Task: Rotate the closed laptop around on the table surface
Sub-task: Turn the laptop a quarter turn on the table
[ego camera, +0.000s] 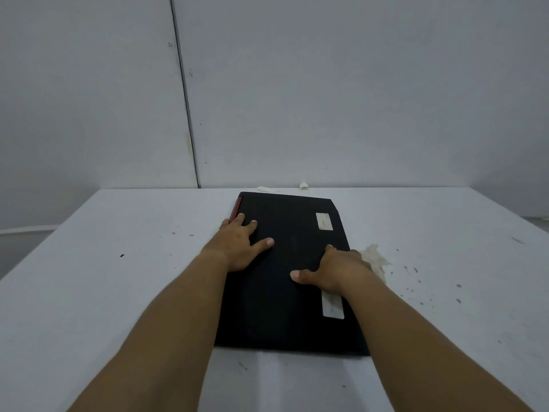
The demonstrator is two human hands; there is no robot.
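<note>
Looks like a bare, unfinished back room or workshop-type space rather than a home or a tidy office: the wall (326, 84) is plain grey-white panelling with a visible vertical seam (184, 93) and a couple of exposed screw heads (169, 43). The white tabletop (118, 263) is pretty beat up, speckled with dark paint-like spots (459, 285) and a smear of dried, crusty off-white stuff (377, 260), plus a few scraps of the same material along its back edge (303, 185). The only gear out is a closed black laptop (291, 292) with worn sticker patches.
</note>
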